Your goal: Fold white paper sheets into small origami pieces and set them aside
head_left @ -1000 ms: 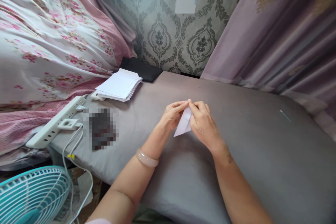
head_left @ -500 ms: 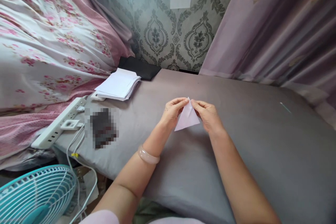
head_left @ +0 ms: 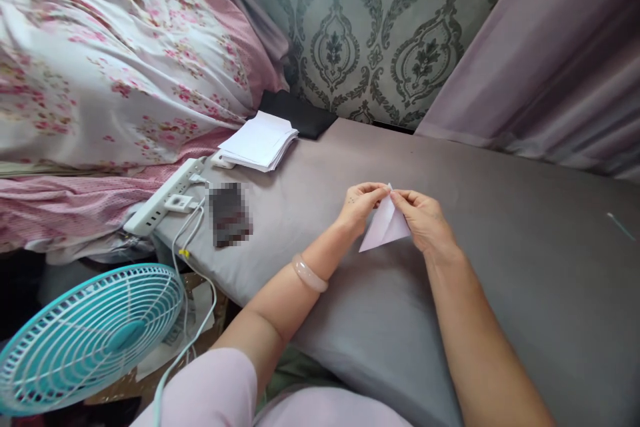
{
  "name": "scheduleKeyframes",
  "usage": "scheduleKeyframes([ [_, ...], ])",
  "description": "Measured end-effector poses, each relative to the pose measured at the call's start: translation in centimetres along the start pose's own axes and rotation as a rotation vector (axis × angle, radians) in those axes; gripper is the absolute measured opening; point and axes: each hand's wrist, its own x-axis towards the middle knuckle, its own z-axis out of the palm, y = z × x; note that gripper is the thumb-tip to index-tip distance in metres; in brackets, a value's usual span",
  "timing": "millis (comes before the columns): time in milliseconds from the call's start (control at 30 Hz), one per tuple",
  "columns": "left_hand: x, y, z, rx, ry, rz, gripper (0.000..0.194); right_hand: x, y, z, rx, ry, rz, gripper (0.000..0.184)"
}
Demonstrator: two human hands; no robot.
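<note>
A folded sheet of pale paper (head_left: pixel 385 227) hangs between my two hands, above the grey-covered surface. It forms a triangle, narrow at the top and wide at the bottom, with a crease or fold line down its face. My left hand (head_left: pixel 361 207) pinches it near the top tip from the left side. On the other side my right hand (head_left: pixel 421 217) grips the same tip between thumb and fingers. The fingertips sit close together there, and the fingers behind the paper are partly hidden.
A stack of white paper (head_left: pixel 260 140) lies at the back left beside a black flat item (head_left: pixel 300 117). Left of my arm are a power strip (head_left: pixel 163 197) with cables, a blurred-out dark object (head_left: pixel 231 215) and a turquoise fan (head_left: pixel 95 337). A thin stick (head_left: pixel 621 227) lies far right.
My view has swung left and slightly down, so everything appears further right. Both hands still pinch the paper's tip, and more of a fold now shows on its face.
</note>
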Motion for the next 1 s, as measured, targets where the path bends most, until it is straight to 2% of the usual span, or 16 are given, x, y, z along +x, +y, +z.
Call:
scheduleKeyframes([
  [267, 0.1, 0.1, -0.7, 0.089, -0.095, -0.022, 0.025, -0.2, -0.4, -0.5, -0.054, 0.013, 0.006, 0.044],
  [433, 0.7, -0.3, -1.1, 0.1, -0.086, -0.014, 0.031, -0.1, -0.2, -0.5, -0.111, -0.028, -0.019, 0.042],
  [633, 0.9, -0.6, -1.1, 0.122, -0.043, 0.041, 0.032, 0.3, 0.4, -1.2, -0.039, -0.094, 0.127, 0.035],
  [800, 0.9, -0.5, -1.1, 0.13, -0.063, 0.085, 0.031, 0.5, 0.4, -1.6, 0.018, -0.073, 0.252, 0.025],
  [1000, 1.1, -0.7, -1.2, 0.135, -0.082, 0.076, 0.03, 0.7, 0.3, -1.9, -0.014, -0.099, 0.253, 0.027],
])
